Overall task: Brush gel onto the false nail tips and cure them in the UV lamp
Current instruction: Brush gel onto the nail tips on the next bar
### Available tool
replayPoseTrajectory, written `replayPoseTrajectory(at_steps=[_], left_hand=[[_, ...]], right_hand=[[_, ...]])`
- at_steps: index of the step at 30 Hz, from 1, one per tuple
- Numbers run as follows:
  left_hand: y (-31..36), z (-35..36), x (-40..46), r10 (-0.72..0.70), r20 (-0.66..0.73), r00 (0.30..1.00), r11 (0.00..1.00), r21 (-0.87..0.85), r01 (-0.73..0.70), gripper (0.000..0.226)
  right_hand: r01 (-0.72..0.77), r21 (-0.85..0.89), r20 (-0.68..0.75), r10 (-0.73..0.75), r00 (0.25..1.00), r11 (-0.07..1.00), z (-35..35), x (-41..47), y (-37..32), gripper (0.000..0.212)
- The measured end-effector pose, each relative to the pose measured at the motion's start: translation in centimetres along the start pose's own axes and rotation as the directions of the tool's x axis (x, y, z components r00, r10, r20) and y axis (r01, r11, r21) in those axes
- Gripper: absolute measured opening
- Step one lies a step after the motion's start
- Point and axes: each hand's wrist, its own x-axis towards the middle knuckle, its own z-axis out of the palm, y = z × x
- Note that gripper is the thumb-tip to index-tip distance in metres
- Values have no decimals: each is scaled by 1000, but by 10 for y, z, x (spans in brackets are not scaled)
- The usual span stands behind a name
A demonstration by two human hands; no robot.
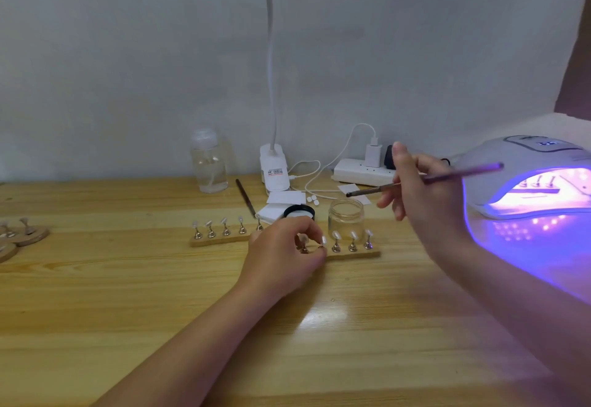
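Note:
A wooden strip on the table carries a row of small metal stands with false nail tips. My left hand reaches over the strip's middle and pinches one stand at its base. My right hand hovers above and to the right, gripping a thin gel brush that points left over a small clear jar. The UV lamp glows purple at the right, with a few stands visible inside. A second strip with more tips lies to the left.
A jar lid, white pads and a spare brush lie behind the strips. Farther back stand a clear pump bottle, a clip desk lamp and a power strip. Round wooden bases sit at the left edge.

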Motion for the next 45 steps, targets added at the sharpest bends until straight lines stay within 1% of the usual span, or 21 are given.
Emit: replayPoseTrajectory(at_steps=[1,3,4,6,9,11,13,15,18,22,25,28,29,32,34,36,38,40,42,43,45], left_hand=[[-1,1,-1,22,-13,1000,1000,4,-22,26],[-2,4,-2,90,-41,995,995,38,-88,28],[-3,5,-3,126,-57,990,991,58,-123,30],[-4,6,-2,168,-100,981,985,55,-163,33],[-6,5,-2,174,-148,974,981,-61,-184,29],[-7,3,-3,177,-158,971,969,-144,-200,22],[-7,2,-3,158,-175,972,964,-186,-191,22],[-5,2,-3,123,-193,973,964,-208,-163,25],[-4,1,-4,136,-191,972,957,-230,-179,20],[-5,1,-3,139,-196,971,960,-214,-181,15],[-5,1,-3,122,-202,972,962,-216,-166,14],[-5,1,-4,124,-196,973,963,-215,-166,12],[-5,1,-4,124,-196,973,963,-212,-166,12],[-4,1,-3,123,-199,972,961,-218,-167,14],[-4,2,-3,119,-199,973,960,-225,-164,15],[-3,2,-3,119,-198,973,959,-229,-164,13],[-3,2,-3,119,-198,973,960,-227,-163,12],[-4,2,-2,118,-201,972,961,-225,-164,12],[-4,2,-2,115,-204,972,960,-230,-162,12],[-5,2,-2,114,-203,972,959,-232,-161,12],[-5,2,-2,116,-202,972,959,-233,-163,11]], right_hand=[[51,46,12,-51,999,998,2,-12,1,40],[130,97,82,-138,987,987,3,-34,7,32],[168,83,127,-178,976,982,3,-42,10,28],[225,-8,200,-219,955,974,3,-51,13,25],[246,-73,210,-226,951,967,2,-54,12,30],[249,-46,220,-234,947,967,2,-56,11,31],[261,-25,233,-248,940,965,-1,-58,12,34],[282,-26,243,-268,932,959,-2,-59,12,37],[320,-31,236,-304,923,947,-1,-59,13,37],[357,-116,259,-319,912,927,0,-58,15,42],[348,-122,278,-305,911,929,-1,-58,16,41],[293,-44,249,-274,929,955,0,-59,17,42],[297,-33,241,-281,929,954,0,-59,17,42],[370,-115,251,-333,909,922,2,-57,17,43],[362,-143,264,-317,911,921,2,-57,17,46],[316,-88,249,-287,925,945,0,-58,18,46],[309,-46,242,-289,926,950,0,-59,18,45],[340,-71,242,-314,918,938,1,-59,18,43],[346,-115,260,-308,915,931,1,-58,17,43],[336,-113,264,-298,917,935,1,-59,18,44],[294,-53,247,-273,930,954,1,-60,18,45]])
